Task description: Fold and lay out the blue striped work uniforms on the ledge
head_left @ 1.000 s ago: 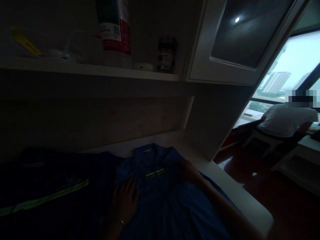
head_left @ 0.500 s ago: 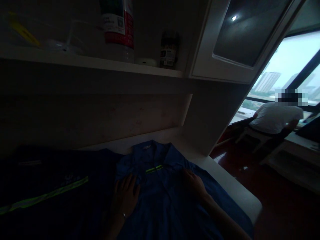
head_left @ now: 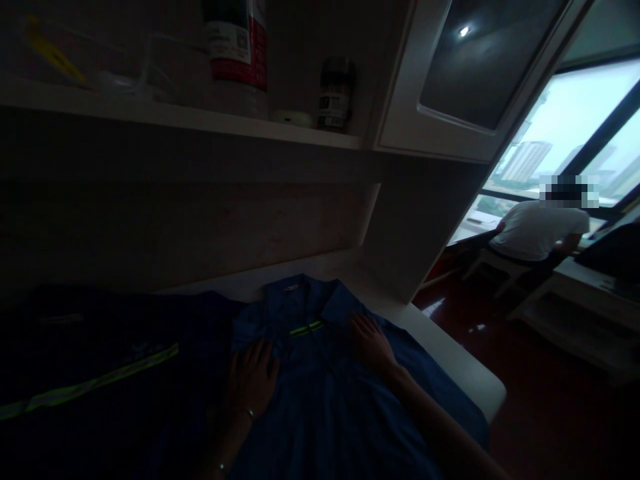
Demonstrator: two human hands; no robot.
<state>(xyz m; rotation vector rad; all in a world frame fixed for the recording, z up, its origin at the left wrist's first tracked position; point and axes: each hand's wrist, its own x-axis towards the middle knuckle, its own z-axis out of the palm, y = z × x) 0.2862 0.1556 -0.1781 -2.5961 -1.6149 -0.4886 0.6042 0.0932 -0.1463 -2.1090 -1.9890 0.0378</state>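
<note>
A blue collared shirt [head_left: 325,400] with a short yellow-green reflective strip below the collar lies spread on a white desk [head_left: 450,363]. My left hand [head_left: 253,380] rests flat on the shirt's left chest, fingers stretched out. My right hand [head_left: 370,343] lies flat on the right shoulder beside the collar, fingers also extended. Neither hand holds anything. The scene is very dim.
A darker garment [head_left: 100,373] with a long reflective stripe lies to the left. Above is a shelf [head_left: 200,120] with a red-and-white bottle [head_left: 235,53] and a small jar [head_left: 334,93]. At the right a person [head_left: 537,230] in a white shirt sits by a window.
My right hand slid from the collar out over the right shoulder, then came back a little toward the collar. My left hand stayed put. The view drifted slightly to the right.
</note>
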